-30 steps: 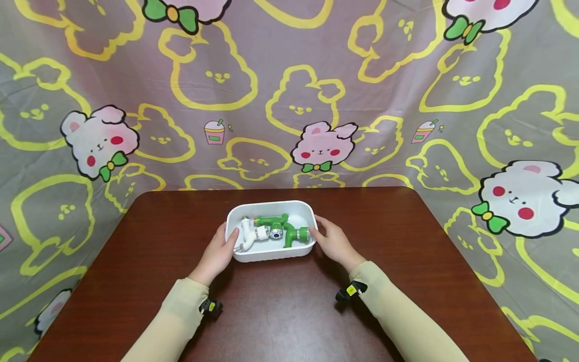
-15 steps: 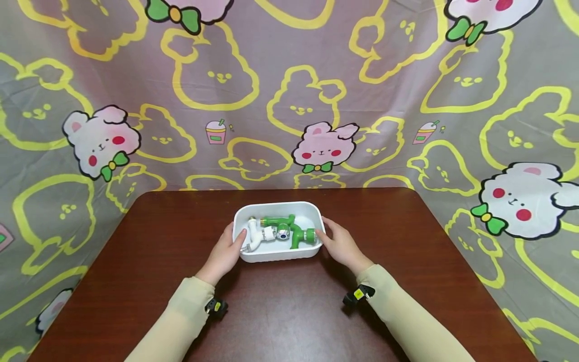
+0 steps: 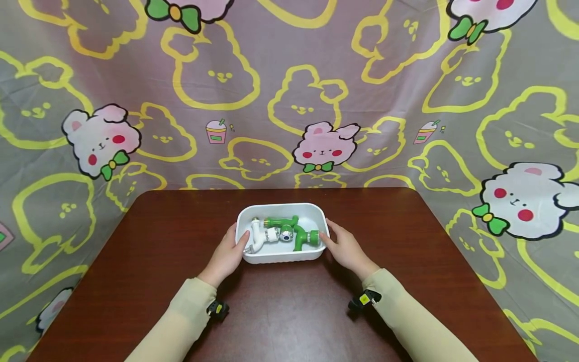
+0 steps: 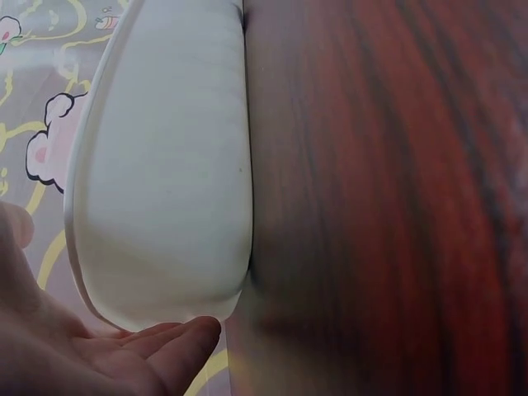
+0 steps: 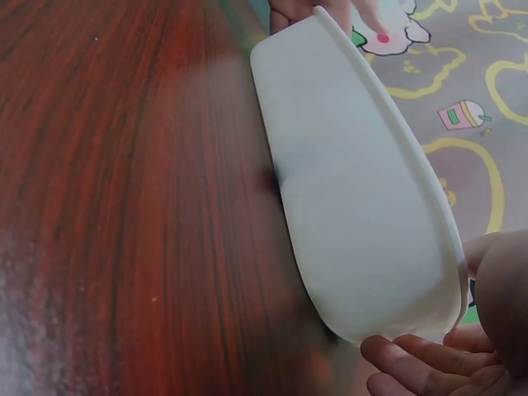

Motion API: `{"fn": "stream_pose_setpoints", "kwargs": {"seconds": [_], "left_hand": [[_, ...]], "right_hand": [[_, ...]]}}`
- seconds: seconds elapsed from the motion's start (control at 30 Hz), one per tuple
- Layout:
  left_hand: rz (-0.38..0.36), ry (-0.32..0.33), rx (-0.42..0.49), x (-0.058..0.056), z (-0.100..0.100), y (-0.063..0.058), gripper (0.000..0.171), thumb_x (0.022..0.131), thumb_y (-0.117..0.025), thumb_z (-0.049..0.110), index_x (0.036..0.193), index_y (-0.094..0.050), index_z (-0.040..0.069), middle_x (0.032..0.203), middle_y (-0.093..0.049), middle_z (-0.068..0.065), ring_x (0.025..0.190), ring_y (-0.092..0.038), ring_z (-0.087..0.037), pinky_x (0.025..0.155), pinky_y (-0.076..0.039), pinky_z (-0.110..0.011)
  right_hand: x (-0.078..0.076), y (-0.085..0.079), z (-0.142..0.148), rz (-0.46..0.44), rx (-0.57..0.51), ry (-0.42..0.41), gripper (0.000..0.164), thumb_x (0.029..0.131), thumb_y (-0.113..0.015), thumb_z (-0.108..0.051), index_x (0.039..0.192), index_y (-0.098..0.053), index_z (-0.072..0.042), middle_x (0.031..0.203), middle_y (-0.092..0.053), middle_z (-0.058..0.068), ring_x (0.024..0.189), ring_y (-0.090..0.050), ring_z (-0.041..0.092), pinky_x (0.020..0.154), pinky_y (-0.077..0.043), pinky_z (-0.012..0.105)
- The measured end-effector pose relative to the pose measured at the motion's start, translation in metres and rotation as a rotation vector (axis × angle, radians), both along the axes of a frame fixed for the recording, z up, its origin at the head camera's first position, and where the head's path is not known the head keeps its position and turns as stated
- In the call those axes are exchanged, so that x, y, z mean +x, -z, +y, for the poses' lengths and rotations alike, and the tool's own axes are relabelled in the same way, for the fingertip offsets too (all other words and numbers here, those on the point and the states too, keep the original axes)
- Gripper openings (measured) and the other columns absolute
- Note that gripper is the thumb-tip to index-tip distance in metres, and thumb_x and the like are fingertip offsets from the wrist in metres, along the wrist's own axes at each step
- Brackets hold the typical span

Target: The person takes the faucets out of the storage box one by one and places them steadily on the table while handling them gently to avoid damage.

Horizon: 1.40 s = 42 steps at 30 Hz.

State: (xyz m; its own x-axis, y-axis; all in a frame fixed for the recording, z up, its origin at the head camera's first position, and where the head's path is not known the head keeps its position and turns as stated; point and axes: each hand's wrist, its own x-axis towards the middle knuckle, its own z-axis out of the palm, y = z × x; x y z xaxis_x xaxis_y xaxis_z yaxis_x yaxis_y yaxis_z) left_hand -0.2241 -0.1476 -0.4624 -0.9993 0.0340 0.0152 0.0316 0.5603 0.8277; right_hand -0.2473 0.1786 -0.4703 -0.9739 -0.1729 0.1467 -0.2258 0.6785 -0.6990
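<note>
A white plastic basin sits at the middle of the table, held at both ends. My left hand grips its left end, thumb over the rim and fingers against the outer wall. On the opposite end, my right hand holds it the same way, its thumb beside a green tap. Inside lie a white tap on the left, a green tap towards the back and another green tap on the right. Both wrist views show the basin's outer wall with its base right at the tabletop; the taps are hidden there.
The dark brown wooden table extends around the basin. Behind it and at both sides hangs a patterned cloth with cartoon animals. A black strapped device sits at each sleeve cuff.
Both hands have moved the basin with its taps to the right, mostly in the first half second and only slightly since. The grip looks the same.
</note>
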Motion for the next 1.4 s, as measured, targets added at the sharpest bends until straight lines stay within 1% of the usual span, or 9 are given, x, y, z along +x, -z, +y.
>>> {"fn": "stream_pose_setpoints", "kwargs": {"seconds": [0.37,0.67,1.1,1.4], "left_hand": [[-0.016,0.002,-0.012,0.004,0.002,-0.001,0.071,0.110,-0.043,0.038,0.161,-0.019,-0.006,0.164,-0.029,-0.030,0.153,-0.030,-0.043,0.124,-0.025,-0.057],[0.007,0.010,-0.032,0.008,0.005,-0.002,0.070,0.111,-0.045,0.035,0.160,-0.020,-0.008,0.163,-0.029,-0.032,0.152,-0.031,-0.044,0.123,-0.026,-0.058],[-0.009,0.012,-0.040,0.009,0.006,0.003,0.072,0.109,-0.047,0.038,0.160,-0.020,-0.006,0.163,-0.031,-0.030,0.151,-0.033,-0.043,0.123,-0.027,-0.057],[-0.014,0.027,-0.035,0.011,0.006,0.005,0.073,0.109,-0.046,0.039,0.161,-0.018,-0.005,0.164,-0.029,-0.029,0.152,-0.031,-0.042,0.123,-0.026,-0.057]], "right_hand": [[0.007,-0.002,0.001,-0.002,0.035,-0.009,0.066,0.103,-0.063,-0.031,0.155,-0.041,0.003,0.154,-0.050,0.024,0.143,-0.048,0.038,0.117,-0.038,0.055],[0.011,-0.002,0.002,0.005,0.060,-0.004,0.067,0.104,-0.062,-0.031,0.155,-0.039,0.005,0.155,-0.047,0.027,0.144,-0.046,0.041,0.118,-0.037,0.056],[0.016,-0.003,0.005,0.012,0.083,0.001,0.067,0.103,-0.063,-0.029,0.154,-0.040,0.006,0.154,-0.048,0.027,0.143,-0.047,0.041,0.118,-0.038,0.056],[0.020,-0.002,0.006,0.005,0.072,0.008,0.067,0.102,-0.065,-0.028,0.154,-0.040,0.006,0.154,-0.048,0.027,0.143,-0.048,0.041,0.117,-0.039,0.056]]}}
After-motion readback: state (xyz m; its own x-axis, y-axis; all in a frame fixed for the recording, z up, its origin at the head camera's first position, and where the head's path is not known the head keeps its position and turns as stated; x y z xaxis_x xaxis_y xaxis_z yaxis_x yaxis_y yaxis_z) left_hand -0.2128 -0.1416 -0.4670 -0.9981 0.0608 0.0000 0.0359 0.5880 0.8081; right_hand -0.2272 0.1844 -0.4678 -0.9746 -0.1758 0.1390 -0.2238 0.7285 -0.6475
